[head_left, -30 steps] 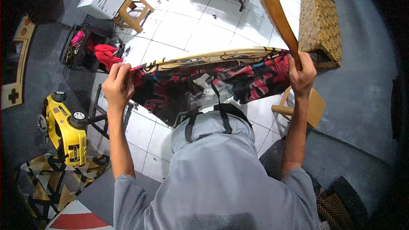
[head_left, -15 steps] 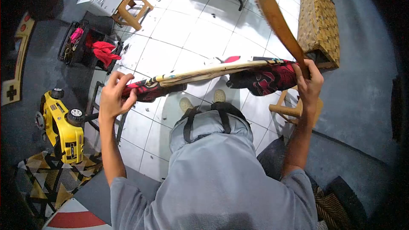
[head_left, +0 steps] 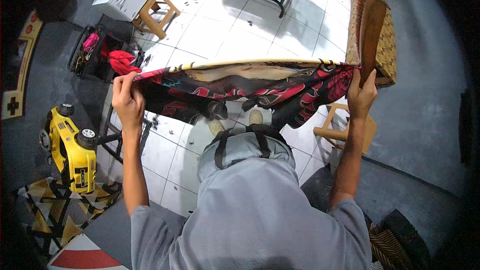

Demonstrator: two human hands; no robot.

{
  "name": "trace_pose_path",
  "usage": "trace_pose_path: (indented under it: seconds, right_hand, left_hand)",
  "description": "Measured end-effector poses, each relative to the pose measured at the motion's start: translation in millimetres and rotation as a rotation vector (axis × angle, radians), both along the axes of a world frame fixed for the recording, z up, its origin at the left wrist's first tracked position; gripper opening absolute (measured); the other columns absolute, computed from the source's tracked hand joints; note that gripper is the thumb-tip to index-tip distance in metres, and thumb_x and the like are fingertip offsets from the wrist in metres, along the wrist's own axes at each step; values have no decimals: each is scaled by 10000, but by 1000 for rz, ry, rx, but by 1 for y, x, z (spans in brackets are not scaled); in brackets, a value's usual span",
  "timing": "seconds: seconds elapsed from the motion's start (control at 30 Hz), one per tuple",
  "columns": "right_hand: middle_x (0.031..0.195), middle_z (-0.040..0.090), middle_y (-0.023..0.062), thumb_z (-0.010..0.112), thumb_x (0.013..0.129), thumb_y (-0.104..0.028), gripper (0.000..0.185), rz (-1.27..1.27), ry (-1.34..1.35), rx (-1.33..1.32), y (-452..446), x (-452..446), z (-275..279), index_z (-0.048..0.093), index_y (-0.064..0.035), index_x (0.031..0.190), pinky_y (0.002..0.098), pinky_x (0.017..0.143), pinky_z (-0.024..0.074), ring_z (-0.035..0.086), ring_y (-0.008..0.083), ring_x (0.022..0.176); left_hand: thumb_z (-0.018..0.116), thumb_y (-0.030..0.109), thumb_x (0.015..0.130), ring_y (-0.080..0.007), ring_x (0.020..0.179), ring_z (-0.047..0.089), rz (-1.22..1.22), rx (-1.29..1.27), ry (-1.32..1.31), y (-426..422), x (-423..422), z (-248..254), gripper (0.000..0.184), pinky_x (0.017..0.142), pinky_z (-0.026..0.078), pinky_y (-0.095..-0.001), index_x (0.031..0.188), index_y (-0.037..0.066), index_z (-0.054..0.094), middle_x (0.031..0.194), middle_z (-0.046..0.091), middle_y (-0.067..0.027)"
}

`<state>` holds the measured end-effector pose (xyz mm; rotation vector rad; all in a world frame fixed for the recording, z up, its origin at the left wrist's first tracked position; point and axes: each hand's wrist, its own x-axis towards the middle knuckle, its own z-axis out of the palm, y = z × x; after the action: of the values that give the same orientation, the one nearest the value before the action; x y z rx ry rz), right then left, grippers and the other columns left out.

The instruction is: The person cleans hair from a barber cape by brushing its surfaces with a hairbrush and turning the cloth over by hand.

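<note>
A printed cloth (head_left: 235,72) in black, red and cream is stretched between my two hands, its lower part hanging in folds above my feet. My left hand (head_left: 128,97) is closed on the cloth's left corner. At the opposite corner, my right hand (head_left: 361,95) grips the cloth together with a wooden brush (head_left: 371,35). The brush stands nearly upright, with reddish bristles along its left side. Its lower end is hidden in my fingers.
Dark tufts lie on the white tiled floor (head_left: 200,37). Wicker stools (head_left: 159,14) stand at upper left and by my right forearm. A yellow toy car (head_left: 75,155) is at left, a woven box (head_left: 390,65) at right. Upper left holds a black crate (head_left: 90,57) with red cloth.
Both hands have spread and pulled the cloth open, so more of its print shows and it hangs lower. The brush has swung from leaning left to nearly upright.
</note>
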<state>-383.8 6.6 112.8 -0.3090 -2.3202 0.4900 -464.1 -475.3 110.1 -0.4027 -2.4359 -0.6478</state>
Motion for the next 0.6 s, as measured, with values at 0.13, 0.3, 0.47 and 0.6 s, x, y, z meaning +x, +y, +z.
trace_pose_path:
  seconds: [0.13, 0.3, 0.47, 0.6]
  right_hand:
    - [746, 578, 192, 568, 849, -211, 220, 43, -214, 47, 2, -1, -8, 548, -16, 949, 351, 605, 447, 584, 276, 646]
    - [621, 567, 134, 593, 795, -204, 204, 150, -503, -477, -35, 2, -54, 609, -10, 856, 323, 515, 410, 532, 167, 540]
    - [617, 550, 62, 583, 822, -206, 254, 345, -522, -933, -133, 17, -65, 596, 23, 930, 278, 537, 413, 488, 107, 572]
    - [706, 581, 128, 573, 816, -166, 205, 466, -561, -1004, -182, 29, -38, 578, 12, 917, 299, 568, 433, 564, 185, 627]
  left_hand:
    - [540, -39, 740, -287, 676, 555, -13, -172, 55, 1, 2, -9, 142, 580, 444, -329, 869, 9, 577, 796, 544, -131]
    - [431, 253, 887, -273, 574, 561, -4, 226, -566, 17, 13, -74, 332, 530, 418, -360, 830, -50, 554, 648, 552, -198]
    - [490, 136, 886, -122, 831, 523, -29, 1234, -1189, 134, 78, -40, 276, 725, 451, -249, 1114, 26, 381, 993, 527, -82]
    - [479, 95, 890, -132, 909, 537, -125, 1655, -1378, 166, 100, -49, 268, 771, 456, -266, 1140, 28, 410, 1027, 535, -56]
